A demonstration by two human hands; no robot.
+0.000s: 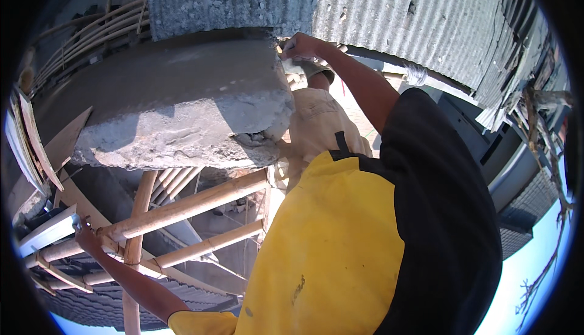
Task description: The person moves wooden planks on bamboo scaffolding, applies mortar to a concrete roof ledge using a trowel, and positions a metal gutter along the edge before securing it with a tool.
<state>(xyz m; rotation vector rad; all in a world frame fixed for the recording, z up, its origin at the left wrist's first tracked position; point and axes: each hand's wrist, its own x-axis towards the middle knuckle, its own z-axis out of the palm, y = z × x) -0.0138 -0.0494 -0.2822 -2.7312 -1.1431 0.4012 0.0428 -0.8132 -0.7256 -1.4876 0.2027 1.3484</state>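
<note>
My left hand (87,235) is at the lower left with fingers curled at the end of a white strip (47,231), beside a bamboo pole (188,200); what exactly it grips is unclear. My right hand (300,49) is bent at the broken upper right corner of a grey concrete slab (176,122), just below the edge of a corrugated sheet (389,12); its fingertips and anything in them are hard to make out. The slab has a smooth shaded top and a rough sunlit edge.
Crossed bamboo poles (140,201) form a framework below the slab, with dark roofing (67,307) beneath. Split boards (33,146) lean at the left, bamboo strips (97,31) lie at upper left. Weathered timber (535,104) and a bare branch (553,256) stand at the right.
</note>
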